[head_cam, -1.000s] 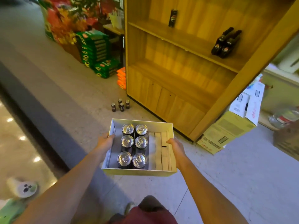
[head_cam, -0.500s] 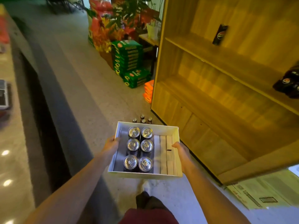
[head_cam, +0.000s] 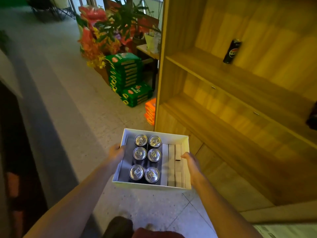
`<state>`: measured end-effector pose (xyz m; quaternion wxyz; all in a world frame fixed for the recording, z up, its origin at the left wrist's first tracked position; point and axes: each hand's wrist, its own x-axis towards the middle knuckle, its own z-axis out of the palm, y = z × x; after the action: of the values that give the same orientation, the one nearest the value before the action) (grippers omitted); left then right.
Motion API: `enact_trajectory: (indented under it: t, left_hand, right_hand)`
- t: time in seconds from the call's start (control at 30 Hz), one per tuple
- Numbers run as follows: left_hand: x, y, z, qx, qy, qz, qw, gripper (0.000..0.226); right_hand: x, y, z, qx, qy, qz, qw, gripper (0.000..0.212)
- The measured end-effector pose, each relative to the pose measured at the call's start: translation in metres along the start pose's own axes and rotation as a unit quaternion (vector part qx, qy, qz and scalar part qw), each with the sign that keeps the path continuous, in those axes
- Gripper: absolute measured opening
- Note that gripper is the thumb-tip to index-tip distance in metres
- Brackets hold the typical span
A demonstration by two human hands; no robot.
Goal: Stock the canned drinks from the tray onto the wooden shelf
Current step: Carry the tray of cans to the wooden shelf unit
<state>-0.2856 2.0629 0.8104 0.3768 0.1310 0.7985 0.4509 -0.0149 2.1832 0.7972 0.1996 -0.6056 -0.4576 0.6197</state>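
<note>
A white cardboard tray is carried in front of me, held at both sides. My left hand grips its left wall and my right hand grips its right wall. Several black drink cans with silver tops stand upright in two columns in the tray's left half. Pale flat strips fill its right part. The wooden shelf rises to the right, just beyond the tray. One black can stands on an upper board.
Stacked green cartons and orange packs sit on the floor left of the shelf, with a flower arrangement behind them. A dark object shows at the right edge on the shelf. A flat printed carton lies bottom right.
The view has moved closer to the shelf and swung left; the shelf now fills the right side. The small bottles on the floor have gone from sight. Both hands keep the same grip on the tray.
</note>
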Motion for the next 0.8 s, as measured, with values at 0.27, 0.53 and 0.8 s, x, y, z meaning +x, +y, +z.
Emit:
enact_trajectory:
  t: [0.27,0.53,0.8]
  left_hand:
    - [0.102,0.060,0.058,0.011,-0.131,0.012,0.991,0.020]
    - [0.192,0.118,0.113,0.102,-0.256,0.036,0.961,0.042]
    - [0.219,0.128,0.170,0.174,-0.324,0.077,0.927,0.037]
  right_hand:
    - [0.049,-0.019,0.002,0.069,0.123,0.045,0.989,0.006]
    - [0.070,-0.032,0.022,0.162,0.235,0.069,0.956,0.008]
    - [0.079,-0.015,0.020,0.191,0.313,0.026,0.930,0.015]
